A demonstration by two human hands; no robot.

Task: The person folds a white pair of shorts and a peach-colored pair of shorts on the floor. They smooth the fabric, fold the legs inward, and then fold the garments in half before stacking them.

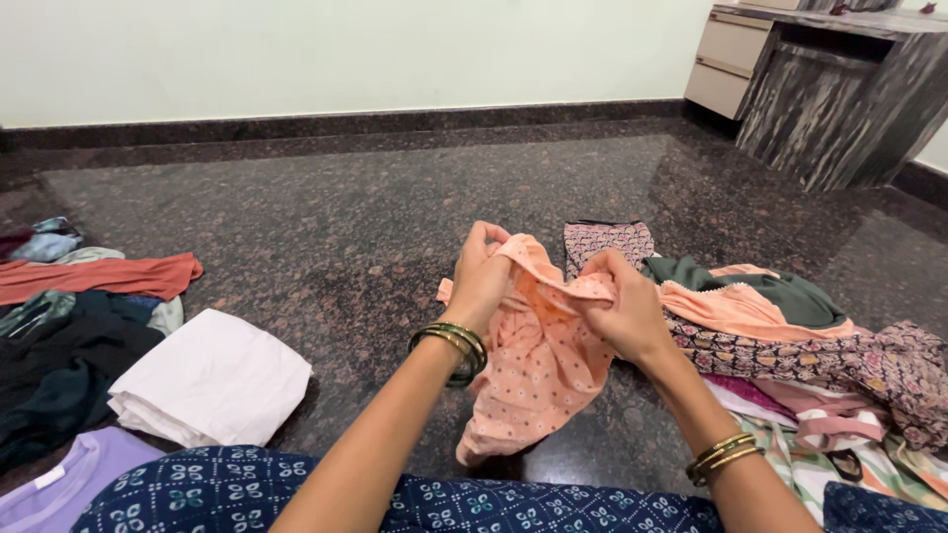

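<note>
Above dark floor (395, 217): both hands (553, 291) gripping peach dotted garment (538, 365).

Both bare forearms reach forward from the bottom edge and converge toward centre frame, hands raised off the floor, close together but not touching. Left hand (481, 274): fingers curled into a closed pinch, back of the hand toward the camera, wrist slightly flexed, green and gold bangles (452, 343) stacked at the wrist. Right hand (620, 308): also closed in a pinch, knuckles up, thumb side facing the left hand, gold bangles (723, 456) sitting further down the forearm.
</note>
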